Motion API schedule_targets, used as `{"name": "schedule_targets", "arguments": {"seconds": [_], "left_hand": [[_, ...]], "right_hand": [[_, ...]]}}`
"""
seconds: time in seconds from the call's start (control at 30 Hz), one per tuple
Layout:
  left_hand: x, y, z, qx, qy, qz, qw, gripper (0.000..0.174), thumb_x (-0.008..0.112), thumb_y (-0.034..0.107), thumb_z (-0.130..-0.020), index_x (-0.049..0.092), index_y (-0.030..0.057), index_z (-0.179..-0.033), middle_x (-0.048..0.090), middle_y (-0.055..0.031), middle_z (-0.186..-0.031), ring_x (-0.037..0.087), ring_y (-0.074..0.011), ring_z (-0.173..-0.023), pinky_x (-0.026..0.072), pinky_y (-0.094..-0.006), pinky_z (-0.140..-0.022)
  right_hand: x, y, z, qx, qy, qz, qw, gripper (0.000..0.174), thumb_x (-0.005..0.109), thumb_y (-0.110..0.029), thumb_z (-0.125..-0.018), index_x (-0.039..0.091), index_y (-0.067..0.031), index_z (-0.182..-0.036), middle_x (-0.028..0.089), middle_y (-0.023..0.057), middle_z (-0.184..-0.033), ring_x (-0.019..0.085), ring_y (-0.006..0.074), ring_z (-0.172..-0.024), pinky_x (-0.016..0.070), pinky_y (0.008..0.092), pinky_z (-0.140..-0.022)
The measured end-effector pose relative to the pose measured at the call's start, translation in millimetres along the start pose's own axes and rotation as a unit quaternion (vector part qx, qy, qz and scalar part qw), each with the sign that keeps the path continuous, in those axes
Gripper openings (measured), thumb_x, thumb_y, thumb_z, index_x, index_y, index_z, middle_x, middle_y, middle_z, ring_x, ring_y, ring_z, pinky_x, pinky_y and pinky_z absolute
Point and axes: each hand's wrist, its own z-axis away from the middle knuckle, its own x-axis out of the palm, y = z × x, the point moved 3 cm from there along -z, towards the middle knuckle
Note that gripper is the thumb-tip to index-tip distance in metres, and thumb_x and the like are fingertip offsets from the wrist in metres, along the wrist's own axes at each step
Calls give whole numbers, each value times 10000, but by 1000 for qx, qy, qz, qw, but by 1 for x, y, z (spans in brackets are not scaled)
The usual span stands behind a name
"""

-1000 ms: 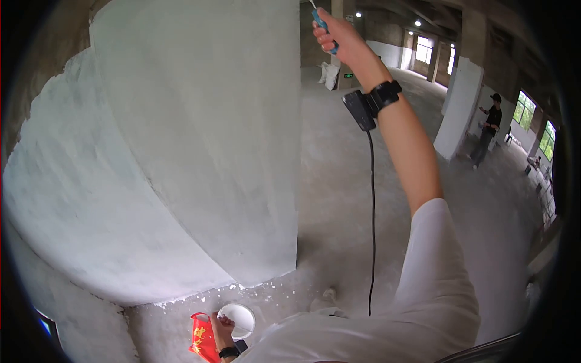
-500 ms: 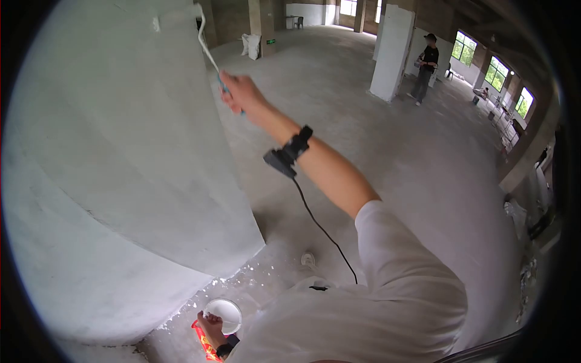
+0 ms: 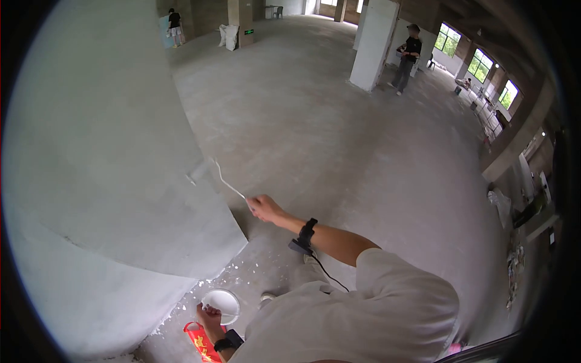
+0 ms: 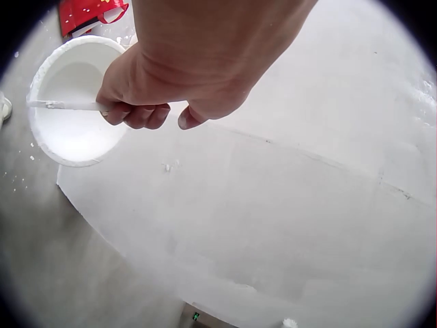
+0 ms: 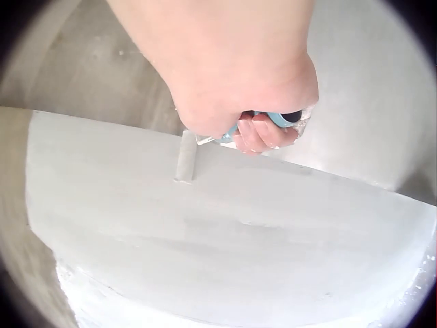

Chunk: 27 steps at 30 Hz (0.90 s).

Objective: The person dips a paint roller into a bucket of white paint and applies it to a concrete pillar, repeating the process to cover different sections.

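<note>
My right hand grips a paint roller by its handle, which is teal. The roller's bent wire frame leads up to its pale sleeve, which lies against the grey-white wall near the wall's vertical edge. Low down, my left hand has its fingers curled round the white handle of a white bucket. White paint shows inside the bucket, under the handle. Part of the bucket's rim is hidden behind the left hand in the left wrist view.
A red bag with yellow print lies beside the bucket. White splashes dot the floor along the wall's foot. A person in black stands by a pillar, and another person is farther back. A cable hangs from my right wrist.
My right hand has come down with the roller from high up to lower along the wall's edge. The head view has swung right and down. My left hand stays at the bucket.
</note>
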Motion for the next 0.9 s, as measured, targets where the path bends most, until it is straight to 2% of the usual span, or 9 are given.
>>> {"name": "schedule_targets", "arguments": {"seconds": [0.17, 0.27, 0.33, 0.37, 0.43, 0.63, 0.77, 0.83, 0.9], "left_hand": [[51, -18, 10, -10, -2, 0, 1000, 337, 591, 372, -843, 420, 153, -652, 349, 43, -515, 324, -123, -454, 280, -294, -475], [70, -37, 5, -11, -8, -13, 1000, 342, 601, 382, -836, 421, 155, -653, 356, 42, -514, 329, -122, -453, 284, -293, -473], [91, -51, 1, -15, -14, -16, 1000, 340, 605, 382, -833, 420, 159, -654, 357, 42, -514, 331, -122, -452, 285, -291, -471], [102, -57, 0, -18, -23, -18, 999, 338, 609, 382, -830, 419, 163, -655, 357, 41, -514, 333, -123, -450, 287, -288, -468], [127, -68, 5, -9, -14, -19, 1000, 339, 608, 382, -829, 417, 165, -652, 356, 41, -514, 334, -125, -448, 287, -286, -465], [202, -101, 9, 15, -15, -8, 1000, 329, 610, 369, -821, 433, 158, -641, 344, 38, -520, 327, -121, -453, 287, -285, -465], [250, -128, 8, 20, -45, -9, 999, 326, 618, 368, -812, 440, 145, -653, 344, 40, -532, 323, -118, -465, 285, -287, -480], [273, -142, 10, 13, -31, -7, 999, 322, 618, 366, -812, 440, 145, -661, 346, 38, -533, 326, -120, -467, 286, -289, -480], [298, -156, 10, 12, -19, -4, 1000, 314, 620, 360, -813, 436, 143, -681, 352, 32, -534, 335, -125, -469, 286, -291, -479]], "right_hand": [[-62, 99, 26, 84, -28, -94, 992, 409, 514, -464, -984, 497, -138, -737, 403, -67, -557, 322, 26, -435, 232, 224, -395], [-118, 140, 44, 133, 12, -124, 983, 396, 532, -459, -976, 491, -145, -739, 388, -74, -548, 314, 27, -431, 226, 224, -395], [-163, 164, 59, 172, 87, -167, 967, 386, 560, -452, -961, 479, -148, -737, 390, -73, -554, 310, 33, -425, 232, 226, -392], [-183, 173, 68, 176, 89, -169, 966, 386, 560, -452, -961, 479, -148, -737, 390, -73, -554, 310, 33, -425, 232, 226, -392], [-227, 183, 82, 177, 147, -204, 951, 380, 587, -440, -948, 472, -145, -737, 393, -68, -563, 309, 39, -420, 229, 225, -385], [-354, 214, 107, 210, 225, -238, 921, 350, 656, -399, -905, 497, -134, -741, 429, -56, -567, 354, 48, -426, 250, 232, -381], [-418, 221, 112, 214, 245, -224, 919, 356, 668, -396, -895, 501, -127, -734, 453, -42, -574, 362, 46, -425, 246, 226, -377], [-441, 209, 113, 214, 245, -202, 924, 338, 633, -367, -931, 492, -123, -745, 417, -55, -577, 321, 31, -426, 223, 216, -372], [-459, 210, 102, 217, 250, -194, 923, 341, 637, -368, -927, 491, -124, -739, 421, -54, -576, 327, 32, -428, 227, 216, -372]]}}
